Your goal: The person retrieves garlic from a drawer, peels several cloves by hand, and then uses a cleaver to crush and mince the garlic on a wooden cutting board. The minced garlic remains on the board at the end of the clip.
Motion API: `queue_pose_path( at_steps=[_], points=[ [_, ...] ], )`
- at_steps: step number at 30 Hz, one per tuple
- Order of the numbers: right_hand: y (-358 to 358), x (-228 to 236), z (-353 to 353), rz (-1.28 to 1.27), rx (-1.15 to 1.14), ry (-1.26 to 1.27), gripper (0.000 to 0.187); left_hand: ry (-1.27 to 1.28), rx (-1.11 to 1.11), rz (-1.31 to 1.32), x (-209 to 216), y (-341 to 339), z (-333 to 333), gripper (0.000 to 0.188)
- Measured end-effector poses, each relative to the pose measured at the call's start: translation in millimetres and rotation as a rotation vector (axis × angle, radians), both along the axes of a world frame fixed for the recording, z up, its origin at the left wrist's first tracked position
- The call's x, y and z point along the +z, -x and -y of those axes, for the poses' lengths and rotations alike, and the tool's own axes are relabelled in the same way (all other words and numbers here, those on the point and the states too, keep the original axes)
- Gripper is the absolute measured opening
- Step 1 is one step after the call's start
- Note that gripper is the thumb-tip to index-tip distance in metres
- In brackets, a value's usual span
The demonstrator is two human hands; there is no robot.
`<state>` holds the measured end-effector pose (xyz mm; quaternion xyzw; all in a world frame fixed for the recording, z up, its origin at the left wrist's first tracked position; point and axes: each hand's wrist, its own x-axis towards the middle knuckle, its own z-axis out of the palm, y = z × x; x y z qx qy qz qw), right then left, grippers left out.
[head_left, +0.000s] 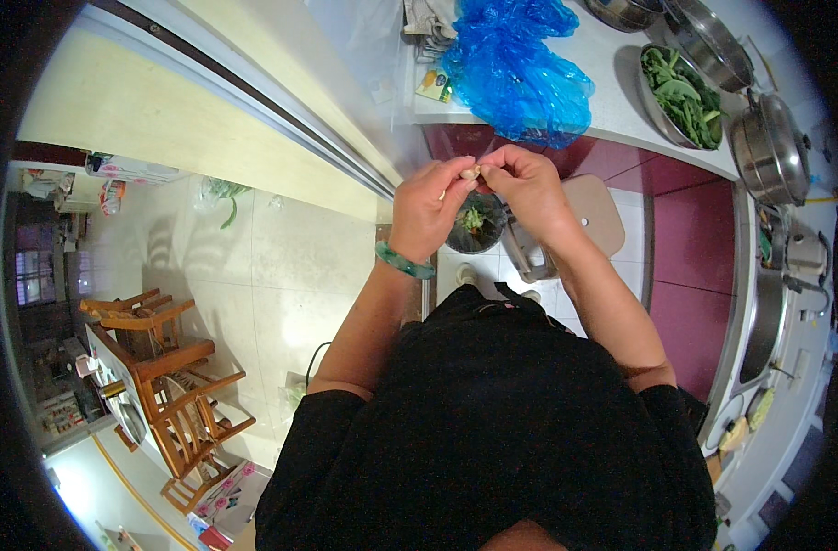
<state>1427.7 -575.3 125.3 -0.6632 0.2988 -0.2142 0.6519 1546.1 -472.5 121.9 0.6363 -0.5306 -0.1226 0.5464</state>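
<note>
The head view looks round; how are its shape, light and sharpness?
Head view: black corners frame a rounded image, and the white counter bends toward the rim; head view: highlights glint on the blue plastic bag and steel pot, while soft striped shadows fall on the pale floor; head view: the pale piece between left hand and right hand is too small to judge for focus.

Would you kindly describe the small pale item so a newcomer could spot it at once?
From the black shirt, look up to where the left hand and right hand meet. Pinched between them is the item: pale and rounded, unlike the green scraps below.
</note>
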Motion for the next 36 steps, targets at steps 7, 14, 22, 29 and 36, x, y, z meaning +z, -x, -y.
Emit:
queue_pose_path(
  at_steps=[7,14,22,29,36],
  points=[
    [-14,-23,-7,0.127,-0.171,0.063,0.01,-0.058,0.016,-0.027,-4,0,0,0.021],
    [-7,-10,-4,0.083,-0.152,-0.054,0.01,-0.094,-0.007,-0.765,-8,5,3,0.024],
    [5,-15,8,-0.061,-0.159,0.02,0.009,0.028,-0.277,-1.213,-3,-6,0,0.027],
    [4,10,6,0.08,-0.115,0.36,0.009,-0.09,-0.29,-1.075,1,-2,0,0.026],
    [0,17,-2,0.103,-0.091,0.431,0.007,-0.214,-0.237,-0.841,4,0,0,0.028]
  ],
)
